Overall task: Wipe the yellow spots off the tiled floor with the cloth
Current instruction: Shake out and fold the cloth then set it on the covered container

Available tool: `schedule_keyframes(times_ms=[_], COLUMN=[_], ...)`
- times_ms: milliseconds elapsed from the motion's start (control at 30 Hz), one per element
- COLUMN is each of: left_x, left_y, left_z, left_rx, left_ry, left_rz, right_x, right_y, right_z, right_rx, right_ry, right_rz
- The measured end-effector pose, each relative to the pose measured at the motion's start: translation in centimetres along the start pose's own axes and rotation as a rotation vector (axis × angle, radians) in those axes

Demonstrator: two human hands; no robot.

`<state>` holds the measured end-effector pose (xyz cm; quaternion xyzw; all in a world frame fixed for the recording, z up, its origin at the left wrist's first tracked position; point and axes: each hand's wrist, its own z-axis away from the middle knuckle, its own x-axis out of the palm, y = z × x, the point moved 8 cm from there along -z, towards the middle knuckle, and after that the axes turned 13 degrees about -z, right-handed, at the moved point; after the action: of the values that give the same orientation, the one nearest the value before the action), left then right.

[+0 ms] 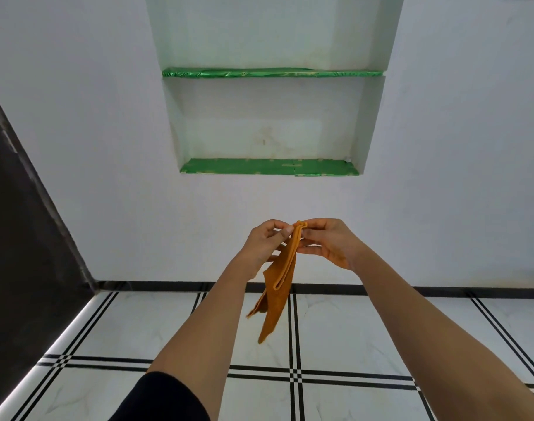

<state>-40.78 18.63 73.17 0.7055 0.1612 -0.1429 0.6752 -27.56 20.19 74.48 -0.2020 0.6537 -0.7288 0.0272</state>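
An orange cloth (279,287) hangs folded in the air in front of the wall, its lower corner dangling over the floor. My left hand (264,246) and my right hand (328,241) both pinch its top edge, fingertips close together. The white tiled floor (350,326) with black double lines lies below. A faint orange-yellow streak (288,322) runs along a dark tile line just right of the cloth. No other yellow spot shows in this view.
A white wall stands ahead with a recessed niche holding two green-lined shelves (268,167). A dark panel or door (19,238) slants along the left side. A black skirting band (411,289) runs along the wall's foot.
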Motion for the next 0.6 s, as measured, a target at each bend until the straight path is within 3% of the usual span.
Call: schedule_keyframes(times_ms=[133, 267, 400, 467, 533, 600], left_x=[0.2, 0.4, -0.5, -2.1, -4.1, -5.4], left_y=[0.0, -0.1, -0.2, -1.5, -4.3, -7.3], left_z=[0.2, 0.7, 0.3, 0.2, 0.3, 1.0], left_rx=[-0.021, -0.035, -0.033, -0.134, -0.27, -0.396], left_ry=[-0.093, -0.155, -0.019, 0.154, 0.336, 0.403], left_rz=[0.01, 0.037, 0.174, 0.352, 0.304, 0.087], right_x=[-0.6, -0.5, -0.6, -2.8, -6.5, -8.6], right_y=[-0.7, -0.1, -0.2, 0.2, 1.6, 3.7], right_z=[-0.1, -0.1, -0.1, -0.5, -0.1, 0.8], right_rx=[-0.093, -0.073, -0.1, -0.09, 0.004, 0.147], right_ry=[0.062, 0.023, 0.023, 0.173, 0.438, 0.572], right_rz=[0.199, 0.177, -0.032, -0.122, 0.208, 0.532])
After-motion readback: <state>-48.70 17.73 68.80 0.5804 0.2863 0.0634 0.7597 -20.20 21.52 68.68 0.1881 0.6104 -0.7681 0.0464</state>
